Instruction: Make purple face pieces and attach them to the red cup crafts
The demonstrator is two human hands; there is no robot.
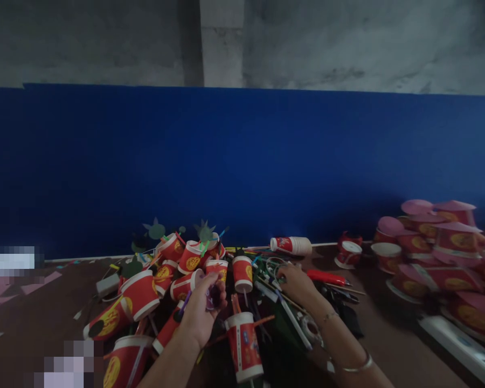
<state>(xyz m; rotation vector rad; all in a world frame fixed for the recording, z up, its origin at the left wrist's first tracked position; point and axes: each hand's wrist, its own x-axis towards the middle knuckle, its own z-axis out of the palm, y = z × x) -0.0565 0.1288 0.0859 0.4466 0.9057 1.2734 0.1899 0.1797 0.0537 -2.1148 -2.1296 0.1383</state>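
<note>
My left hand (204, 310) is closed round a small dark purple object (213, 297) with pale marks, its kind unclear. Red paper cups (139, 293) with yellow round prints lie heaped around this hand, several with coloured straws. Just to its right, a red cup (244, 345) with orange straws in it stands tilted. My right hand (297, 283) reaches down into a pile of pens, sticks and wires, its fingers curled together and the tips partly hidden. Close by that hand are a red tool-like object (328, 277) and a roll of clear tape (310, 326).
A stack of nested cups (291, 246) lies near the blue wall panel (242, 167). At the right are many cups with pink paper hats (456, 231) and a white power strip (464, 347). Green leaf-shaped cutouts (156, 229) top the left heap. Pink paper (8, 291) is at far left.
</note>
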